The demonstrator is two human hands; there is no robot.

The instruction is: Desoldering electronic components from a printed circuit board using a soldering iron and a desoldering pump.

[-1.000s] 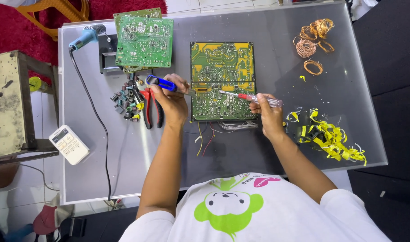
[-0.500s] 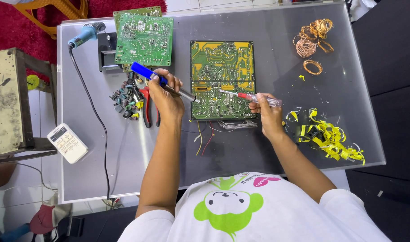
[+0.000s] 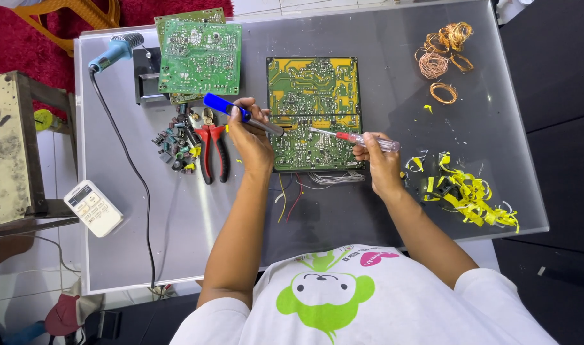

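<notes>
Left hand (image 3: 250, 137) clamps blue-handled soldering iron (image 3: 241, 114), right hand (image 3: 376, 160) grips screwdriver (image 3: 353, 137); both tips on circuit board (image 3: 314, 112). I judge slip risk: unclamped board (loose wires (image 3: 305, 186) beneath edge) could shift, scorching traces.

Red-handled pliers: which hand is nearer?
Left. The left hand, holding a blue-handled soldering iron, sits just right of the red-handled pliers. The right hand, holding a screwdriver, is across the circuit board.
</notes>
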